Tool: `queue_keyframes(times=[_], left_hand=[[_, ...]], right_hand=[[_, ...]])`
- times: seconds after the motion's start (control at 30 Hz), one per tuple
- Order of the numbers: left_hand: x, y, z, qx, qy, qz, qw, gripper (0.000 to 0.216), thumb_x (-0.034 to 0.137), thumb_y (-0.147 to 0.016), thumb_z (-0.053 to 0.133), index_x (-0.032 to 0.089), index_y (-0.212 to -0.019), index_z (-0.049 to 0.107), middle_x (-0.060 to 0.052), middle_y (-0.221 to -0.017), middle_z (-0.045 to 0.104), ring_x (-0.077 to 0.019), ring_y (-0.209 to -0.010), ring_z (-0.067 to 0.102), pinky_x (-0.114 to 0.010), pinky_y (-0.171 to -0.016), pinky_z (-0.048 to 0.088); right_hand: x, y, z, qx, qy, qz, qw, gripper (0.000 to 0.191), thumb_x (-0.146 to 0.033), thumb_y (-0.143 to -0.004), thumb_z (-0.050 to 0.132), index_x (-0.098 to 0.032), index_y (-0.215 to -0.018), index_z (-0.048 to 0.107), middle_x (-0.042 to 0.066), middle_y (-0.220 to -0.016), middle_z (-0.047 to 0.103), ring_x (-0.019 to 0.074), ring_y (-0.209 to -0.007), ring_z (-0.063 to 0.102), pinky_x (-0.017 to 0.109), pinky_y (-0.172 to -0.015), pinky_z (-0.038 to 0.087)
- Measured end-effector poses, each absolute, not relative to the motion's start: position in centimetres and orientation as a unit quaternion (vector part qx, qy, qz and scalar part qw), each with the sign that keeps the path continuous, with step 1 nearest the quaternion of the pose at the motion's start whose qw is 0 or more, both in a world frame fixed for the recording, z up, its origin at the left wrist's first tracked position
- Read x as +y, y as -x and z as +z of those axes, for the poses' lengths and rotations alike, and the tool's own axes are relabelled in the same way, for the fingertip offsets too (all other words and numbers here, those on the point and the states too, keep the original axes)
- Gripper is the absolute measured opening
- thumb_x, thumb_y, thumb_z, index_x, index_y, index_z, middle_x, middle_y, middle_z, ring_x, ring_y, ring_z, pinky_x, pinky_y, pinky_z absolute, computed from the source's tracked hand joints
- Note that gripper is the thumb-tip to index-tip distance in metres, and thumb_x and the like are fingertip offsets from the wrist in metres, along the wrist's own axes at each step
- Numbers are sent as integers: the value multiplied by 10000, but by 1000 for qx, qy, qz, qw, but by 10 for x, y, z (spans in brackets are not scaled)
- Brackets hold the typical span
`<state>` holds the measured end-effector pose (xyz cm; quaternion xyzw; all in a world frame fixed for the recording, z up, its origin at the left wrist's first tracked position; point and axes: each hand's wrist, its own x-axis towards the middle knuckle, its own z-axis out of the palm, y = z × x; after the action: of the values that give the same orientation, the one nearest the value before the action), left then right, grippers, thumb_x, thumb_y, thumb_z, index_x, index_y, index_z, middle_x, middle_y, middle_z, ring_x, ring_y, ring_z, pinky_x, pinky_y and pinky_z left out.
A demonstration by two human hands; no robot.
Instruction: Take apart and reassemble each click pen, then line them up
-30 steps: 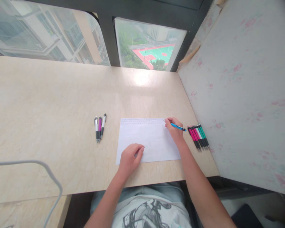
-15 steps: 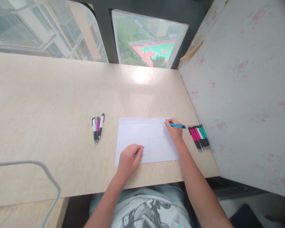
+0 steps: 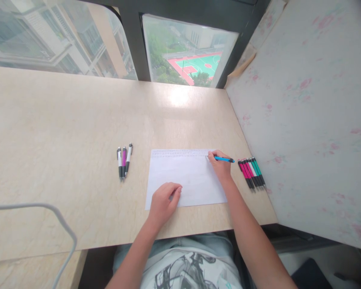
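The pen (image 3: 224, 159), pinched in the right hand (image 3: 222, 165), has been turned slightly, writing seemingly being continued, the left hand (image 3: 165, 199) loosely curled.

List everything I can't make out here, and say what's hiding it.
All in the head view:
- The writing on the paper: too small and faint to read.
- The blue pen: its lower part is mostly covered by the right hand.
- The paper under the left hand: covered.
- The grey cable: cut off by the left and bottom edges.
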<state>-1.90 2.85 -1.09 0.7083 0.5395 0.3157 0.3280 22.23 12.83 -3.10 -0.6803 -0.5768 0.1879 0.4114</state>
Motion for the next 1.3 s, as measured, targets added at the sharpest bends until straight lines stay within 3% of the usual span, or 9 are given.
queue_keyframes(times=[0.67,0.83,1.07,1.3], left_hand=[[29,20,-12,536,-711,315,329,202,299,-934,463,216,-865,634,-53,-834,700,-195,-787,647,-324,-725,500],[29,19,-11,538,-710,316,328,191,287,-928,471,217,-861,636,-50,-839,704,-195,-794,650,-317,-720,500],[29,20,-12,538,-711,316,323,187,290,-928,472,213,-872,633,-47,-843,702,-193,-793,650,-315,-722,497],[29,20,-13,538,-712,319,321,182,298,-927,484,207,-868,630,-47,-842,703,-194,-792,651,-317,-732,497]], right_hand=[[130,-223,-34,-544,684,186,448,288,-343,-818,533,-203,-570,486,-47,-519,438,110,-515,397,249,-533,319],[130,-229,-36,-499,685,212,487,279,-376,-865,477,-198,-659,536,-49,-525,467,114,-497,435,239,-508,356],[132,-238,-27,-394,618,352,582,249,-415,-746,690,-185,-841,688,-9,-705,606,127,-667,544,254,-626,428],[96,-234,-3,-355,541,487,586,233,-399,-773,697,-231,-930,737,48,-979,671,155,-835,588,280,-690,483]])
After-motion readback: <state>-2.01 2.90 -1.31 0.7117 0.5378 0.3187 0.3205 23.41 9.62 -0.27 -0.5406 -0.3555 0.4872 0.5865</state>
